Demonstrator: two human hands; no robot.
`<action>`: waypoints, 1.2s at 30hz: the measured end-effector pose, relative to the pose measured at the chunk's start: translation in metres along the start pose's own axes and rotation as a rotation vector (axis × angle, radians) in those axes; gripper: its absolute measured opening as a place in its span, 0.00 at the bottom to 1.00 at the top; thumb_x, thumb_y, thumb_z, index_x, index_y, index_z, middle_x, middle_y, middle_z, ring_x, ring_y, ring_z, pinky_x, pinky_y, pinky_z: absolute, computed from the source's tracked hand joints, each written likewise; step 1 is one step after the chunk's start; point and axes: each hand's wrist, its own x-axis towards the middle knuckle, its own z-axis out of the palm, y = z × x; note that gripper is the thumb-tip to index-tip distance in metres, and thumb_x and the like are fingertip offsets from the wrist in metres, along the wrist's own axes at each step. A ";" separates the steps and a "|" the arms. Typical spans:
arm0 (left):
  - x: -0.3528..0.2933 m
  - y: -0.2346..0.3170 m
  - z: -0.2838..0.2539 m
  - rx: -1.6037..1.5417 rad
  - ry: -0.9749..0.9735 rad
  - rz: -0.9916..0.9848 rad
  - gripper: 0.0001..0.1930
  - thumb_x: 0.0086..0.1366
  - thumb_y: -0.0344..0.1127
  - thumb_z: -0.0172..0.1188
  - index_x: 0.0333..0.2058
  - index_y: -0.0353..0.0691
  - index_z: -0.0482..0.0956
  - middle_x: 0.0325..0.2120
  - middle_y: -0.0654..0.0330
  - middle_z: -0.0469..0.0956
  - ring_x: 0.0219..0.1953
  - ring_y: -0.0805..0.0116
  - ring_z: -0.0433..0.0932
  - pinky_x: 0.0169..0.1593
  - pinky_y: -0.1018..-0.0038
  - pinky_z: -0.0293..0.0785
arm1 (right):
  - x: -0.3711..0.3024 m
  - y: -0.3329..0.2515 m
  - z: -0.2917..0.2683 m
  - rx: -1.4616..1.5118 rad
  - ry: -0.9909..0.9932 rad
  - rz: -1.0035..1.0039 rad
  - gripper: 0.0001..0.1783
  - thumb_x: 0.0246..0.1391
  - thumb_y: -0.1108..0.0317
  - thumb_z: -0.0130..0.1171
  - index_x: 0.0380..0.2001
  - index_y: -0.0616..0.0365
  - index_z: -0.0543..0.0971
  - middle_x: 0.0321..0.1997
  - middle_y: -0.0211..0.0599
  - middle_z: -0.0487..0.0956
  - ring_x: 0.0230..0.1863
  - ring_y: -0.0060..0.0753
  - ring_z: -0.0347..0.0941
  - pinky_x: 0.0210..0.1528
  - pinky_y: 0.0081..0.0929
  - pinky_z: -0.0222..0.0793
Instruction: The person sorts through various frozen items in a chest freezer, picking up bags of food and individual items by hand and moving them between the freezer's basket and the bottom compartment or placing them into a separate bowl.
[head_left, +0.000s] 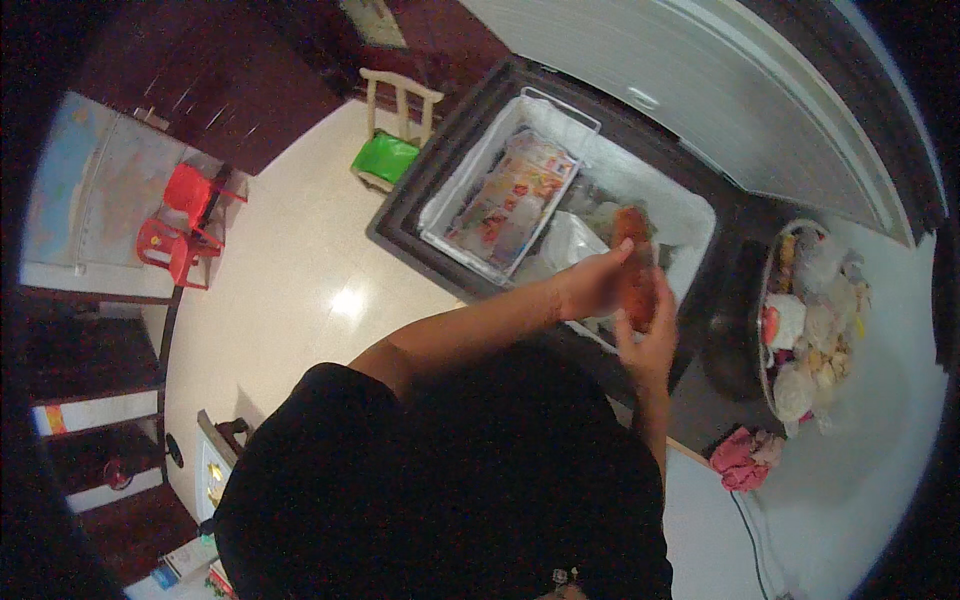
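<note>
In both hands I have a long reddish-orange food item point(637, 292), perhaps wrapped, above the open chest freezer point(690, 215). My left hand point(598, 284) is closed on its left side, thumb across it. My right hand point(652, 338) grips its near right end, fingers around it. Left of it, a white wire basket point(578, 168) sits inside the freezer, holding flat packages with colourful print point(515, 195). A white plastic bag point(575, 240) lies beside the basket, partly hidden behind my left hand. Frost coats the freezer walls.
The raised freezer lid point(700, 80) stands at the far side. To the right is a large round container point(735, 340) heaped with bags, near a pink cloth point(742, 458). A chair with a green seat point(387, 157) and red plastic stools point(180, 250) stand on the left.
</note>
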 end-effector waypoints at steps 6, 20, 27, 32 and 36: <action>-0.037 0.051 -0.157 0.078 0.364 0.069 0.19 0.58 0.37 0.55 0.47 0.38 0.69 0.38 0.55 0.75 0.38 0.58 0.76 0.43 0.55 0.72 | 0.025 -0.040 0.064 -0.132 -0.177 -0.112 0.36 0.46 0.63 0.57 0.56 0.66 0.57 0.58 0.57 0.61 0.58 0.58 0.56 0.60 0.43 0.51; 0.000 0.110 -0.323 1.567 0.305 -0.172 0.16 0.53 0.31 0.58 0.42 0.39 0.71 0.27 0.57 0.76 0.30 0.65 0.76 0.34 0.69 0.74 | -0.034 -0.049 0.147 -0.328 -0.213 0.394 0.24 0.47 0.69 0.56 0.50 0.56 0.66 0.47 0.47 0.71 0.47 0.47 0.68 0.48 0.35 0.64; 0.020 0.080 -0.335 1.855 0.039 -0.287 0.14 0.55 0.34 0.56 0.40 0.38 0.72 0.27 0.58 0.76 0.30 0.67 0.75 0.34 0.71 0.73 | -0.081 -0.051 0.125 0.063 -0.026 0.803 0.26 0.50 0.57 0.53 0.51 0.56 0.67 0.50 0.49 0.70 0.48 0.51 0.69 0.48 0.41 0.66; 0.012 0.084 -0.338 1.885 0.002 -0.289 0.13 0.57 0.36 0.55 0.39 0.37 0.73 0.27 0.58 0.76 0.30 0.68 0.75 0.34 0.72 0.73 | -0.078 -0.036 0.121 -0.349 -0.106 0.487 0.22 0.48 0.64 0.54 0.48 0.53 0.69 0.40 0.47 0.73 0.41 0.52 0.70 0.41 0.40 0.68; 0.001 0.090 -0.327 1.864 0.006 -0.284 0.12 0.58 0.37 0.54 0.38 0.36 0.74 0.28 0.59 0.76 0.30 0.69 0.74 0.34 0.72 0.72 | -0.056 -0.033 0.092 -0.357 -0.120 0.446 0.19 0.49 0.61 0.52 0.45 0.53 0.71 0.40 0.44 0.73 0.40 0.50 0.71 0.40 0.40 0.68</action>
